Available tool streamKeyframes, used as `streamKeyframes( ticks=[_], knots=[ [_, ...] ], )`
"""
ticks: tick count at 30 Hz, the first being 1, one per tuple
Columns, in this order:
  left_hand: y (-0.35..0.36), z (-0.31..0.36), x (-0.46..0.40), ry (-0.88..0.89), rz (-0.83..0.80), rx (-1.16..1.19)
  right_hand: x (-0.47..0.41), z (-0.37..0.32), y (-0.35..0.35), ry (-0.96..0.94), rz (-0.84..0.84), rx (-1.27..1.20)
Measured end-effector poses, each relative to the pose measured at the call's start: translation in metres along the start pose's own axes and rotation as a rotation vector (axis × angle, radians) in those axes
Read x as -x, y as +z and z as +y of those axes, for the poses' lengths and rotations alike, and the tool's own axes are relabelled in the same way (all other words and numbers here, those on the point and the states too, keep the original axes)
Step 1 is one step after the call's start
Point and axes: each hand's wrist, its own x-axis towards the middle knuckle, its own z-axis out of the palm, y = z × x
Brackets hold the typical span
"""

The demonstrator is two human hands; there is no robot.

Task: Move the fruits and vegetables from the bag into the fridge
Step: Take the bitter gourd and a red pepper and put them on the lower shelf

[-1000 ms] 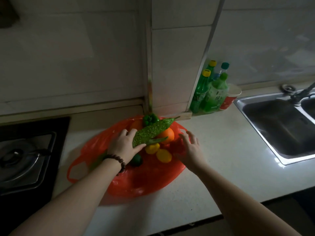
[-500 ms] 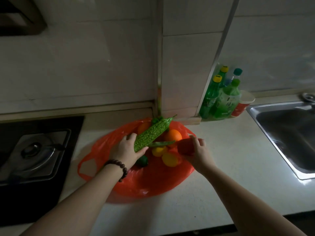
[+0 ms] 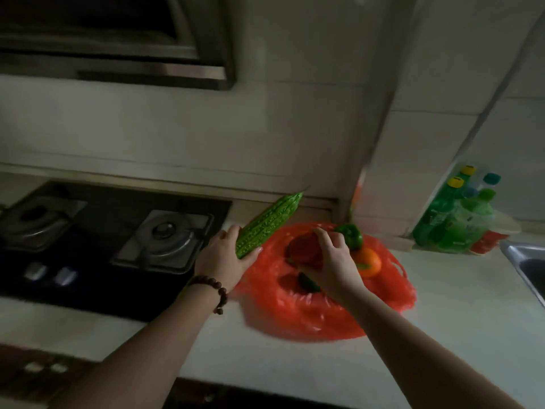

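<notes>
Bare countertop [image 3: 460, 302] lies open to the right of and in front of the red bag [image 3: 298, 314]. Left of the bag the gas stove [image 3: 124, 243] blocks low passage, with the range hood [image 3: 118, 48] above it. Behind the bag rises the tiled wall [image 3: 295, 137]; behind and to its right stand green bottles [image 3: 454, 222], and further right the sink [image 3: 528, 261] drops away.

The right hand [image 3: 330, 261] is covering most of a red fruit [image 3: 303, 250], so its kind cannot be told. A dark green piece [image 3: 309, 283] is peeking out beneath that hand, mostly hidden. The sink [image 3: 528, 267] is being cut off by the right edge. The bottles [image 3: 454, 219] are blurring together, labels unreadable. The left burner [image 3: 35, 219] is running past the left edge.
</notes>
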Motion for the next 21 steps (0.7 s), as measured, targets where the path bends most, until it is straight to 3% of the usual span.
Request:
streamKeyframes(
  ticks=[7, 13, 21],
  knots=[
    [-0.117, -0.123, 0.08, -0.224, 0.186, -0.07, 0.03, -0.16, 0.07, -0.287, -0.16, -0.088],
    [-0.208, -0.228, 0.187, -0.525, 0.286, -0.106, 0.076, -0.302, 0.129, -0.516, -0.336, -0.149],
    [-0.303, -0.319, 0.325, -0.863, 0.458, -0.198, 0.139, -0.447, 0.2, -0.788, -0.514, -0.215]
  ],
)
